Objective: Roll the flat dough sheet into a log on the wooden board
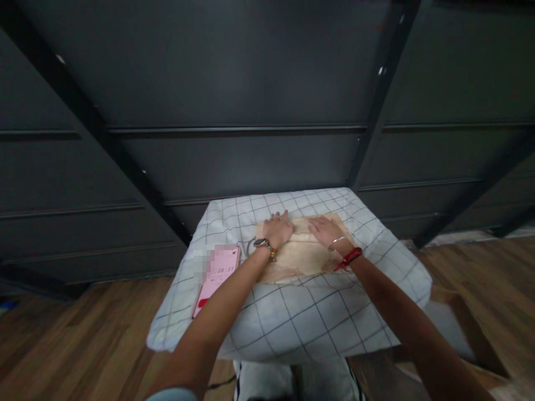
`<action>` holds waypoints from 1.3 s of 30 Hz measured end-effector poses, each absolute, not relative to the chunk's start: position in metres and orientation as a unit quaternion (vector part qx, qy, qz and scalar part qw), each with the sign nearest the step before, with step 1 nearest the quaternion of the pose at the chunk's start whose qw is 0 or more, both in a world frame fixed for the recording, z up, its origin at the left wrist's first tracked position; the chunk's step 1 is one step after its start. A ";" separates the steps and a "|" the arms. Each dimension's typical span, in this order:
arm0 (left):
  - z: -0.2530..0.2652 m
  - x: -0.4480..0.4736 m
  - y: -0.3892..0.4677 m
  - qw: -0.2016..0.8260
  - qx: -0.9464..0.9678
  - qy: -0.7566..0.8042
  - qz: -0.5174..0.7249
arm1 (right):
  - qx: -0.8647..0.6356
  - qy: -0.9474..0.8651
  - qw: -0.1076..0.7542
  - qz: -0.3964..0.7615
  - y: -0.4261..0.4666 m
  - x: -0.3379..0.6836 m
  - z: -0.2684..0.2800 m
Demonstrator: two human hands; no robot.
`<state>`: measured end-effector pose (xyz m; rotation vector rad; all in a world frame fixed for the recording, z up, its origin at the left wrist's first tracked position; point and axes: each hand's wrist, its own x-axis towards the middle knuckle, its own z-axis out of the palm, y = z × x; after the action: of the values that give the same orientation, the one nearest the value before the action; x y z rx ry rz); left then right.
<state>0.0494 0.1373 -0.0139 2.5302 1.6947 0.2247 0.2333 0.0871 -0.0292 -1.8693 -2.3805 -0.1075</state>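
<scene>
A flat, pale tan rectangular sheet (304, 257) lies on the white checked cloth; I cannot tell whether it is paper or fabric. Crosswise creases show near its far side, and darker patches mark its near edge. On its far left part rests my left hand (279, 228), fingers apart, the index finger reaching past the far edge. My right hand (326, 230) lies flat with fingers stretched out on the far right part. Neither hand grips anything.
The checked cloth (288, 323) covers a small table. A pink-screened phone (219, 278) lies on it, left of my left forearm. Dark metal panels (242, 167) rise behind the table. An open cardboard box (472, 334) stands on the wooden floor at right.
</scene>
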 end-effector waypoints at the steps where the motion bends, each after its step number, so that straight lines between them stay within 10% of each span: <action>1: -0.016 0.045 0.127 0.027 0.838 0.539 0.081 | -0.626 -0.776 0.062 -0.042 0.077 0.231 -0.031; 39: -0.014 0.024 0.100 0.017 0.899 0.432 0.068 | -0.566 -0.823 0.029 -0.052 0.049 0.247 -0.034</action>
<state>0.0243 0.1001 -0.0137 2.7947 1.3431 0.2102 0.2468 0.0487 -0.0339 -1.7445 -2.5369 -0.1600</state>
